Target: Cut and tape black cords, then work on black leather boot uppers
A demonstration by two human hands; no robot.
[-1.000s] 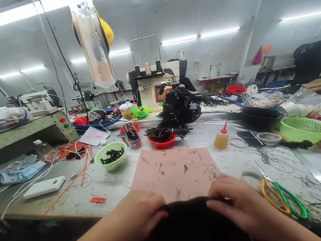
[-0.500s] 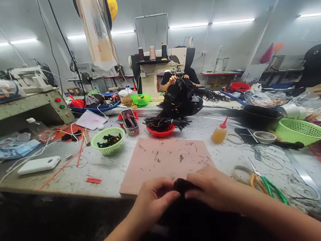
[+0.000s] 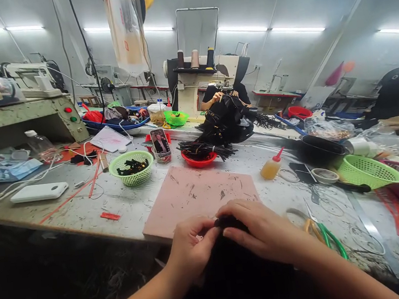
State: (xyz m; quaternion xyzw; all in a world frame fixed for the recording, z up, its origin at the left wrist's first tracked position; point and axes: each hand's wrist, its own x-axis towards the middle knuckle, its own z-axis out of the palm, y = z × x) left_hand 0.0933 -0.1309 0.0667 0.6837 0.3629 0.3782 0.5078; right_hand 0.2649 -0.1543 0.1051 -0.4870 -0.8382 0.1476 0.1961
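Observation:
My left hand (image 3: 191, 246) and my right hand (image 3: 257, 231) both pinch the top edge of a black fabric piece (image 3: 235, 270) that hangs below the near table edge. The fingertips of the two hands nearly meet over the fabric's top. Just beyond them lies a pink cutting mat (image 3: 197, 195) with dark marks on it. Scissors with green and orange handles (image 3: 322, 231) lie right of my right hand.
A green basket of black parts (image 3: 132, 167), a red bowl of black strips (image 3: 199, 156), a phone (image 3: 160, 143), a glue bottle (image 3: 271, 166) and a power bank (image 3: 38, 192) sit on the worktable (image 3: 84, 210). A green basket (image 3: 369, 171) stands right. Another person works at a sewing machine (image 3: 195, 80) behind.
My hands have drawn together from wide apart on the fabric to almost touching at its top. The view has shifted left and pulled back from the table.

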